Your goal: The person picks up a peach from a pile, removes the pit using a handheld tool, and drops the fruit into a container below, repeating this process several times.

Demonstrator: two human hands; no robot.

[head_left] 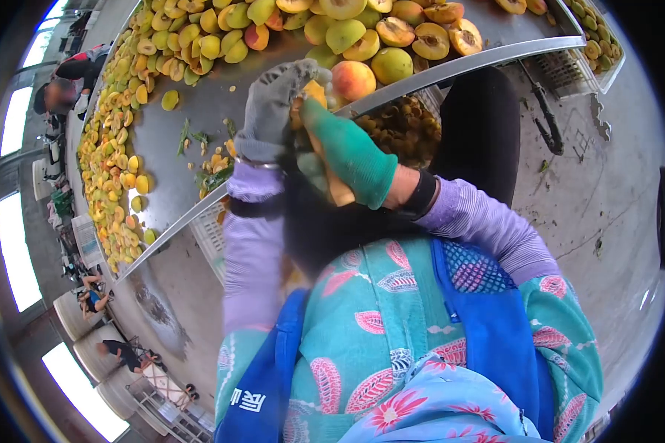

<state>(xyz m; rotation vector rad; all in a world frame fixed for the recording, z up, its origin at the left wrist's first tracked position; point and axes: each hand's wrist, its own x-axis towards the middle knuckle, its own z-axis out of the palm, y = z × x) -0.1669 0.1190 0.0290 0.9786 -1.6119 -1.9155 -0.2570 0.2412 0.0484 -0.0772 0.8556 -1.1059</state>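
My left hand (266, 111), in a grey glove, is closed around a yellow piece of peach (315, 93) at the table's near edge. My right hand (351, 151), in a green glove, presses against it from the right. Its fingers wrap round a tan-handled tool (338, 190), whose working end is hidden between the hands. Just beyond them lie a red-and-yellow whole peach (353, 80) and a greenish peach (391, 66). Cut peach halves (431, 41) sit at the back right, some showing the hollow centre.
The metal table (192, 103) has a raised rim (473, 60) and carries heaps of peach halves (111, 192). Below the rim, a crate holds brown pits or scraps (406, 129). A white crate (561, 72) stands right. Other people (122, 354) sit farther left.
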